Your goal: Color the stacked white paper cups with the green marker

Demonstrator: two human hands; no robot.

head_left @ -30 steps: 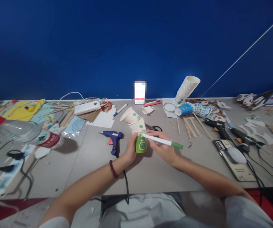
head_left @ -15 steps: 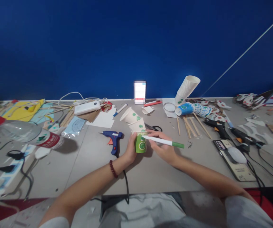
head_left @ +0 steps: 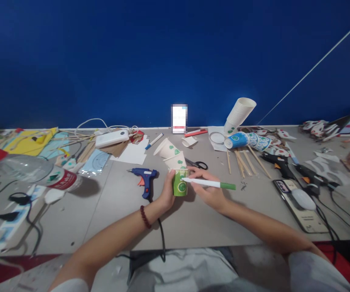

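My left hand is closed around the side of a green-coloured paper cup. This cup is joined to a bent chain of white paper cups with green spots, leaning to the upper left. Pinched in my right hand is a green marker with a white barrel, its tip at the cup's green side. Black scissors lie partly hidden behind the cups. A blue glue gun rests left of my left hand.
A clear bottle with a red top and a power strip stand at left. A leaning cup stack, blue cups and wooden sticks are at back right. Nearer lie a phone and black glue guns.
The marker's tip has shifted slightly down and left on the green cup, and my right hand with it. A blurred hand has come into view at the far right edge.
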